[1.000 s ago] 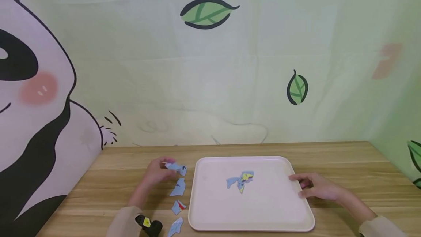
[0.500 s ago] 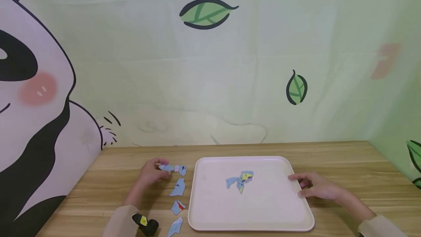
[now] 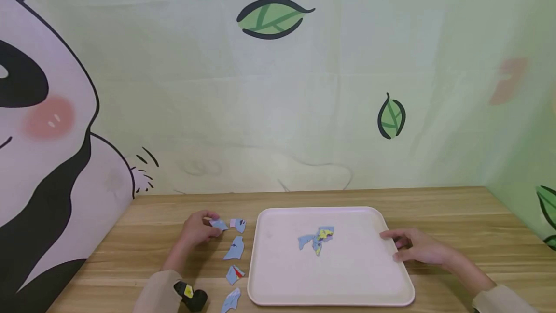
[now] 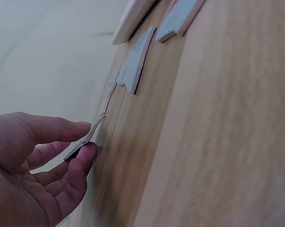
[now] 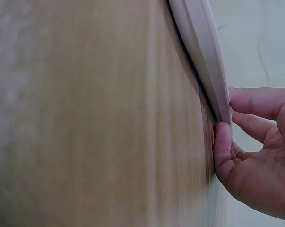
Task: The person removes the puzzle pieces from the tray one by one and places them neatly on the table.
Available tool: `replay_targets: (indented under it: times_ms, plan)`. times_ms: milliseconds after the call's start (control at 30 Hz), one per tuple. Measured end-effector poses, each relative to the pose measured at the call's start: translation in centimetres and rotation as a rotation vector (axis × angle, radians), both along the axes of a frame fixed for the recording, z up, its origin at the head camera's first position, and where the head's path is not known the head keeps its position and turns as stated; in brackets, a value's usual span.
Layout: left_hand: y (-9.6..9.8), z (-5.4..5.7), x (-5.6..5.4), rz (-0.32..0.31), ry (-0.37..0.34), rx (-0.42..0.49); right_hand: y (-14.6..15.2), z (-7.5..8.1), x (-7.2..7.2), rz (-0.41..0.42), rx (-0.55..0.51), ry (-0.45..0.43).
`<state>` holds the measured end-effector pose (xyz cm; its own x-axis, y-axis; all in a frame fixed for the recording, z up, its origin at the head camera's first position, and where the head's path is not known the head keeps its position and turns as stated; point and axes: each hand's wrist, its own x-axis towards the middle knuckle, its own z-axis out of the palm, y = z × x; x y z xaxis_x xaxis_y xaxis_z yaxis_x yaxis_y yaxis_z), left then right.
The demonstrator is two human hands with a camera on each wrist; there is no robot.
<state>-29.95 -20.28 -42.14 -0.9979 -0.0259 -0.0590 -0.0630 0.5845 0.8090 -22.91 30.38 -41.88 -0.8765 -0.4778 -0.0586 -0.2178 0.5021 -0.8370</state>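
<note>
My left hand (image 3: 200, 228), at the table's far left, pinches a light-blue irregular puzzle piece (image 3: 219, 225) between thumb and fingers. In the left wrist view this held piece (image 4: 89, 136) shows a thin edge and is tilted close over the wood. Just right of it lies a blue piece with dark and pinkish marks (image 3: 239, 225). My right hand (image 3: 419, 248) holds the right rim of the white tray (image 3: 347, 284), thumb and fingers at its edge. Several joined blue and yellow pieces (image 3: 319, 239) lie in the tray's middle.
Left of the tray, a column of loose pieces runs toward me: a plain blue one (image 3: 235, 248), one with a red stripe (image 3: 234, 275) and a pale blue one (image 3: 231, 300). The wooden table (image 3: 456, 206) meets a printed wall cloth (image 3: 278, 110) behind.
My left hand has drawn its piece left and slightly nearer, apart from the piece beside it, whose pinkish end now shows. The right hand and tray keep their places.
</note>
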Motion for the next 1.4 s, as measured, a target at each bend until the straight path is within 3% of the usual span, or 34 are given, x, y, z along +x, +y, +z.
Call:
replay_targets:
  times_ms: [467, 833, 1100, 1233, 1400]
  plan:
    - [-0.5, 0.1, 0.5, 0.041, 0.002, -0.054, 0.0, 0.0, 0.0, 0.017, 0.005, 0.016]
    - [-0.3, 0.4, 1.7, 0.029, 0.043, -0.013, 0.0, 0.0, 0.0, 0.019, -0.002, 0.02]
    - [2.0, 1.0, 2.4, -0.022, 0.112, 0.074, 0.2, -0.1, -0.1, 0.031, -0.009, 0.016]
    - [3.7, 1.2, 2.6, -0.064, 0.128, 0.132, 0.6, -0.4, -0.3, 0.077, -0.022, 0.055]
    - [6.1, 1.7, 2.9, -0.131, 0.177, 0.187, 0.6, -0.3, -0.2, 0.07, -0.01, 0.06]
